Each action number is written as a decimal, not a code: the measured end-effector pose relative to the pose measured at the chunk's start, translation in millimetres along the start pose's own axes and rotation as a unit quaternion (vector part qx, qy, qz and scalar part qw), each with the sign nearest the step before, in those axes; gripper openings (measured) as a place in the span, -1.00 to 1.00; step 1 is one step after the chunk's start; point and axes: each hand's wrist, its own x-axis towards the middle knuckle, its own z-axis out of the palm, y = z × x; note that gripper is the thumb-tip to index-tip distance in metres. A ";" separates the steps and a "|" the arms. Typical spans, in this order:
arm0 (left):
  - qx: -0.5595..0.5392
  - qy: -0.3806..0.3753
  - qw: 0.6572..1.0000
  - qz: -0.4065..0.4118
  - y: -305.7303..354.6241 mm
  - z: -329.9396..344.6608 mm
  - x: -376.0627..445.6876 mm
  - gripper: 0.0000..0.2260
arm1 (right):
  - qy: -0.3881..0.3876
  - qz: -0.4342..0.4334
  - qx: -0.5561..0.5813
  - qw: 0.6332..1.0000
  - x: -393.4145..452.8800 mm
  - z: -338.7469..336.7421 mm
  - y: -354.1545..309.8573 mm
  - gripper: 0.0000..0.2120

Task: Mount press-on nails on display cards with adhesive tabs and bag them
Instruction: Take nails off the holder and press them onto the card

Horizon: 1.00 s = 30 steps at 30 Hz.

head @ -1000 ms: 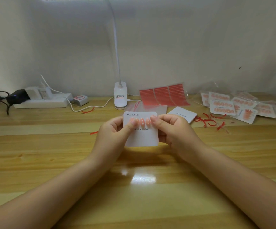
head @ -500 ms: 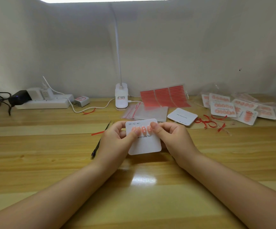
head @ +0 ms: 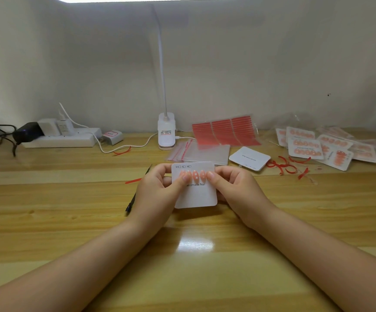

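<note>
Holding the nail card between both hands

Both forearms reach in from the near edge of the wooden table [head: 47,199] and meet at its middle. The left hand [head: 157,192] grips the left edge of the white display card [head: 197,194], thumb curled over the front with its tip on the leftmost of the press-on nails [head: 195,175], fingers wrapped behind. The right hand [head: 234,188] mirrors it, thumb tip pressing the right end of the row, fingers curled behind the right edge. The card is lifted just off the table, face toward the camera, printed top edge pointing away, tilted slightly clockwise. The nail row runs across it from thumb to thumb, each nail's long axis pointing up the card. Compared with a second ago, the hands and card sit slightly lower and nearer, and black tweezers [head: 135,194] now show just left of the left hand's knuckles.
</note>
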 end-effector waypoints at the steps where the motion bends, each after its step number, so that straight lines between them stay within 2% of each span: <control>1: -0.003 0.001 1.000 0.000 0.0 -0.2 -0.1 -0.86 | -0.002 -0.002 0.005 1.000 -0.3 -0.3 -0.1 -0.86; 7: -0.005 0.004 1.000 0.000 0.8 0.2 0.9 -0.87 | -0.040 0.019 0.078 0.996 1.9 -3.4 -1.7 -0.78; 14: 0.005 0.004 1.000 -0.013 0.8 -0.5 0.4 -0.94 | -0.016 -0.005 0.008 1.000 1.6 -1.6 2.4 -0.86; 24: 0.033 0.024 0.999 -0.019 -3.5 -3.3 4.4 -0.95 | -0.028 0.015 0.033 0.999 1.7 -1.9 -1.8 -0.83; 28: 0.078 0.037 0.996 -0.013 -3.5 -1.2 3.3 -0.94 | -0.023 0.000 -0.037 0.999 -0.2 -0.5 -1.8 -0.88; 30: 0.167 0.039 0.985 0.004 -2.3 -2.4 2.6 -0.92 | -0.027 -0.010 -0.073 0.997 -1.6 0.4 -1.3 -0.88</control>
